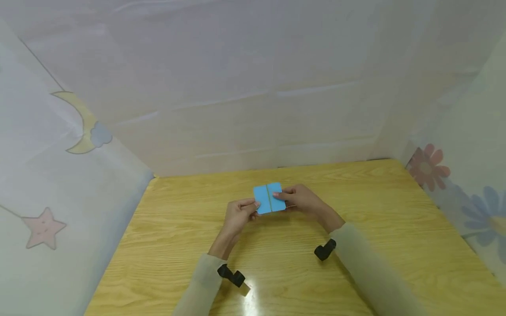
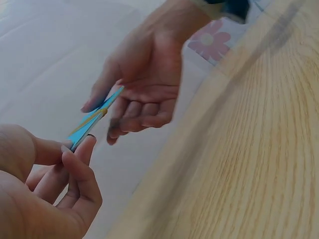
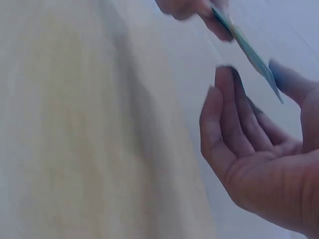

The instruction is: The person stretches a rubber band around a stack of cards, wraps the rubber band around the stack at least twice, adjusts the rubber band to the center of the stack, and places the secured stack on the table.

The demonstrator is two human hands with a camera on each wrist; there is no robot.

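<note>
A thin, light-blue card piece (image 1: 262, 200) with rounded corners is held above the table; a yellow band (image 1: 269, 198) runs across its middle. Whether it is one card or a stack I cannot tell. My left hand (image 1: 239, 215) pinches its left edge between thumb and fingers, seen again in the left wrist view, where the card piece (image 2: 82, 134) shows edge-on. On the right part of its face lies the thumb of my right hand (image 1: 302, 199). In the right wrist view, the right hand's (image 3: 264, 159) relaxed fingers stand apart from the card's underside.
Beneath both hands spreads a wood-grain table (image 1: 166, 263). Pale cloth-like walls (image 1: 253, 109) rise behind it and at both sides, with a moon, star and flowers printed on them. Each sleeve carries a black wrist device (image 1: 231, 275).
</note>
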